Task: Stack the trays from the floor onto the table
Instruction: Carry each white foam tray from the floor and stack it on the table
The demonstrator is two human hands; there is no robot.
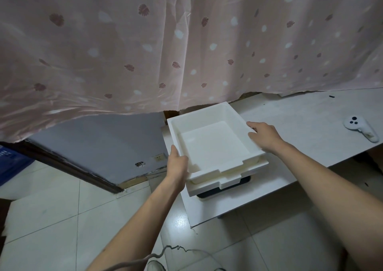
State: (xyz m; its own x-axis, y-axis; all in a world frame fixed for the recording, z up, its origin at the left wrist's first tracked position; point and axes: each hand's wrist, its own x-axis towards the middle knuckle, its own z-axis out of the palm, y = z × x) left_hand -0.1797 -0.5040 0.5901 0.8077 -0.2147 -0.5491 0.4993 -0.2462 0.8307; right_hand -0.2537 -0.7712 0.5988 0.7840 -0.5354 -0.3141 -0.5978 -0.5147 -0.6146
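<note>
Floor (51, 219): pale tiles are seen at the lower left; no tray can be made out on the part that is in view, so whether more remain to be fetched cannot be told.
Left hand (178, 163): it is closed on the near-left corner of the top tray, the thumb laid over the rim and the fingers hidden beneath.
Top tray (211, 144): a white, empty tray is held between both hands and is set into the stack, slightly skewed against the tray under it; whether it is fully seated cannot be told.
Stack (228, 180): at least one more white tray is seen beneath, with something dark under that, all resting at the left end of the table.
Right hand (263, 135): it is laid on the right rim of the top tray, fingers curled over the edge, the rim being held.
Table (310, 129): a white top carries the stack; a white controller (360, 128) lies well apart to the right.
Step in hand: the placing of a tray onto the stack is judged to be nearly done.
Next move: the top tray would need to be squared with the one below and pressed level, then both hands released together so the stack is not dragged toward the table edge.
</note>
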